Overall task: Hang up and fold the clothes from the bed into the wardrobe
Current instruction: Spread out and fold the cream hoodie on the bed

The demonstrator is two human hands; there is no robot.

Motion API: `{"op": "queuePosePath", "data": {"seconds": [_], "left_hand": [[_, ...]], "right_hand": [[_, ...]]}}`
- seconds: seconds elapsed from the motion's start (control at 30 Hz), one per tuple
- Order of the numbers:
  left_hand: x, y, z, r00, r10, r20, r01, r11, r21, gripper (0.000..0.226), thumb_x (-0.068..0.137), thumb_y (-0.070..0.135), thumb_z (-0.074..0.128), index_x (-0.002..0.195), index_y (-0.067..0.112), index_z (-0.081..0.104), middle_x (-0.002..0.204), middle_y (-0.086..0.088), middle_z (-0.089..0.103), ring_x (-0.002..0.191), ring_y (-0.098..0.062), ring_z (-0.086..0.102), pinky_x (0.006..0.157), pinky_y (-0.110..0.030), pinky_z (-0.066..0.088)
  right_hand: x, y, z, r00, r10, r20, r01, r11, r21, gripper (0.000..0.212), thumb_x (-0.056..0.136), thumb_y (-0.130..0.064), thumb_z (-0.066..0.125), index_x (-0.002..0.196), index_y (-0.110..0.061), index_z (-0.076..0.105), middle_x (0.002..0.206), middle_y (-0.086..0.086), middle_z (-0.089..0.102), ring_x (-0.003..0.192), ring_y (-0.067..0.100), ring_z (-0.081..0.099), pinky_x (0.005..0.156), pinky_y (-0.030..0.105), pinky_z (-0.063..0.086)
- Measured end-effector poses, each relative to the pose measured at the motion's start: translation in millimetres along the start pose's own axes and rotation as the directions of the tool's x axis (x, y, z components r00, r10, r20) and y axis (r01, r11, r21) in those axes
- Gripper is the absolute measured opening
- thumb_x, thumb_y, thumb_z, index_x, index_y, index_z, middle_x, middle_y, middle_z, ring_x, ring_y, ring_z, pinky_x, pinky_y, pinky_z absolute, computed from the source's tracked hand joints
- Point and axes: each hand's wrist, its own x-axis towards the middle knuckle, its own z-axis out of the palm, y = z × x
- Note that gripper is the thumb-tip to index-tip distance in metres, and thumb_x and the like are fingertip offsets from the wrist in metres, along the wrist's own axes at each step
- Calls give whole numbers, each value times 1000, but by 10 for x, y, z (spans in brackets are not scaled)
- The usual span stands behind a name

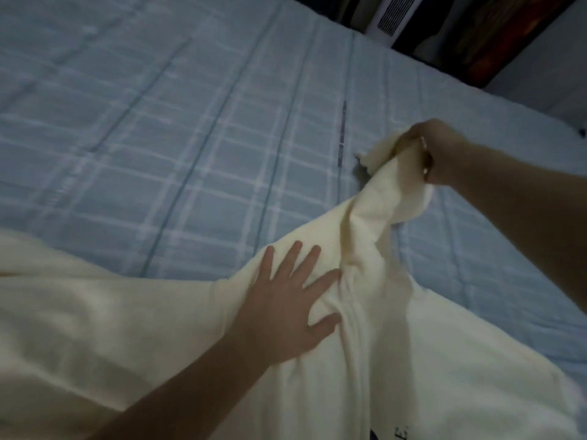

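A cream-white garment [133,328] lies spread over the near part of the bed, with dark lettering at its lower edge. My left hand [286,300] presses flat on it with fingers spread, beside a fold running down the middle. My right hand [435,154] grips one end of the garment, probably a sleeve, and holds it lifted above the bed at the right, so the cloth stretches from the hand down to the fold.
The bed [158,122] has a light blue plaid cover and fills most of the view. Beyond its far edge stand a white vented appliance [394,17] and dark furniture [495,36]. A small dark object [582,132] sits at the right edge.
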Motion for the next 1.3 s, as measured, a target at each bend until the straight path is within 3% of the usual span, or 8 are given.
{"op": "queuePosePath", "data": {"seconds": [0.17,0.37,0.57,0.67,0.8,1.03,1.13,1.3], "left_hand": [[25,-2,63,999,8,-39,-8,1000,-8,63,90,65,34,147,39,37,161,1,25,150,-26,15,115,-58,16],[10,-10,28,998,35,-52,-35,999,-12,61,92,62,34,147,37,37,160,0,28,149,-27,17,115,-59,16],[20,-8,48,997,34,-62,-35,999,-14,61,92,61,36,147,37,39,159,0,30,149,-28,20,114,-60,18],[21,-1,31,998,30,-57,-31,999,-12,60,92,61,33,148,37,37,160,0,28,149,-28,19,115,-59,17],[28,2,41,998,29,-55,-28,1000,9,61,92,60,34,147,37,38,160,0,28,149,-28,19,115,-60,17],[47,70,16,997,-37,62,36,999,30,63,88,64,34,145,38,42,157,-2,34,146,-30,26,114,-60,14],[62,100,-55,993,-63,96,62,998,13,68,85,67,24,147,40,36,160,-1,28,149,-29,18,113,-58,4],[129,65,-155,954,-80,289,75,997,29,69,91,70,23,152,47,0,163,9,-11,149,-20,-18,116,-56,-10]], "right_hand": [[117,321,-11,971,212,108,-231,949,216,26,98,-34,50,108,-12,42,88,10,48,78,24,54,71,36,54],[234,481,-24,964,237,118,-170,895,-412,27,88,-25,71,76,-18,47,60,-3,37,49,8,29,44,16,26],[120,-54,-284,933,-314,173,259,256,-931,38,87,-41,66,85,-3,66,74,12,61,68,28,60,59,28,41],[54,-167,-373,769,-639,-29,395,510,-765,28,92,-25,50,106,-6,65,96,10,61,92,28,60,72,32,42],[-115,-297,-459,975,-223,-20,223,974,46,37,87,-1,52,124,-7,53,108,4,58,97,21,60,74,36,53],[-626,-145,-605,894,168,416,-66,966,-249,59,78,-40,75,125,-13,53,118,12,63,106,29,62,91,47,50],[-691,-219,-661,976,-173,136,177,984,-23,56,85,-31,71,133,-11,51,123,6,61,105,20,61,89,38,53],[-653,-699,-1048,841,-519,-156,539,827,156,38,78,-19,62,115,-16,67,96,-2,70,88,15,66,58,24,51]]}}
